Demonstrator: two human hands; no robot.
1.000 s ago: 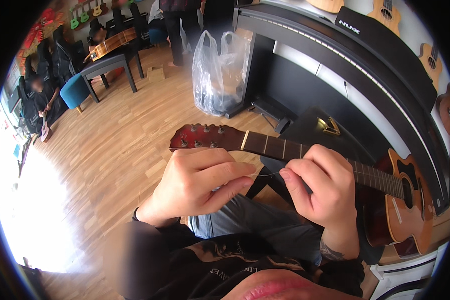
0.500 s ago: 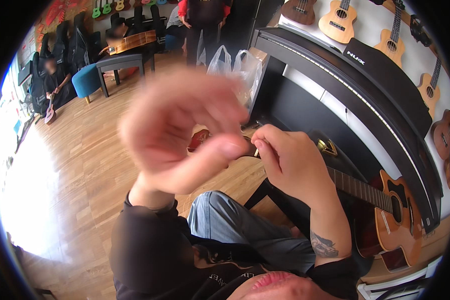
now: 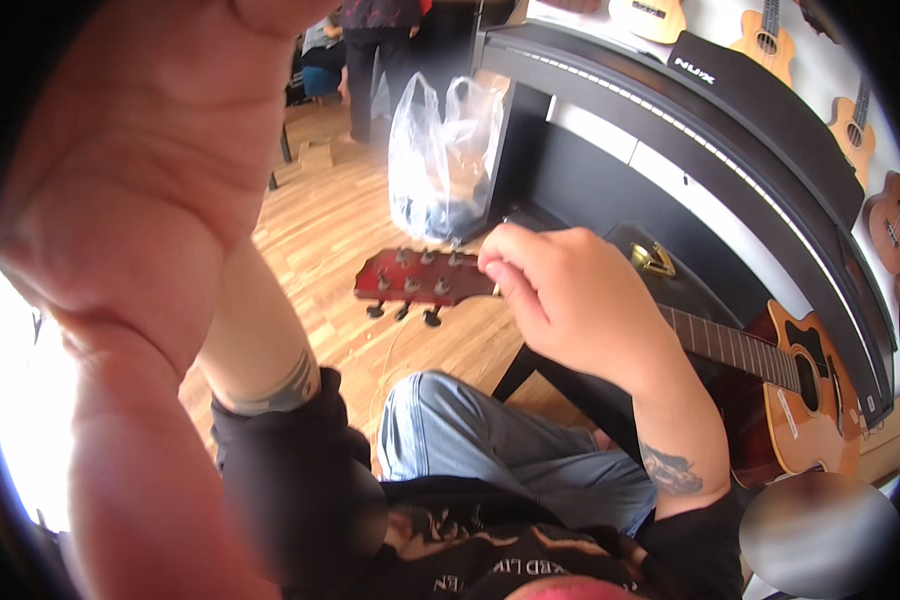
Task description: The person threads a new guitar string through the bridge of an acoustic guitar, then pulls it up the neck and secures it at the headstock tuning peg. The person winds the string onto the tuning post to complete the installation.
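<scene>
My right hand (image 3: pixel 570 295) is closed around the neck of an acoustic guitar (image 3: pixel 810 430), just below its headstock. The dark red headstock (image 3: pixel 415 278) with its tuning pegs sticks out to the left of that hand. From the hand the neck runs down to the right, to the body with its tan top. My left hand (image 3: pixel 140 190) looms large and close at the left, palm showing, holding nothing. Its thumb stretches downward, while the ends of the other fingers lie outside the picture at the top.
A black digital piano (image 3: pixel 610 95) stands along the right. Beside it a clear plastic bag (image 3: pixel 445 165) sits on the wooden floor (image 3: pixel 320 215). A gold V-shaped piece (image 3: pixel 652 260) lies on a dark surface behind my right hand. Ukuleles (image 3: pixel 855 135) hang on the wall. A person (image 3: pixel 378 60) stands farther back.
My left hand has come up and left, much closer to the camera, its curled fingers now spread. The headstock it covered now shows. My right hand stays on the neck.
</scene>
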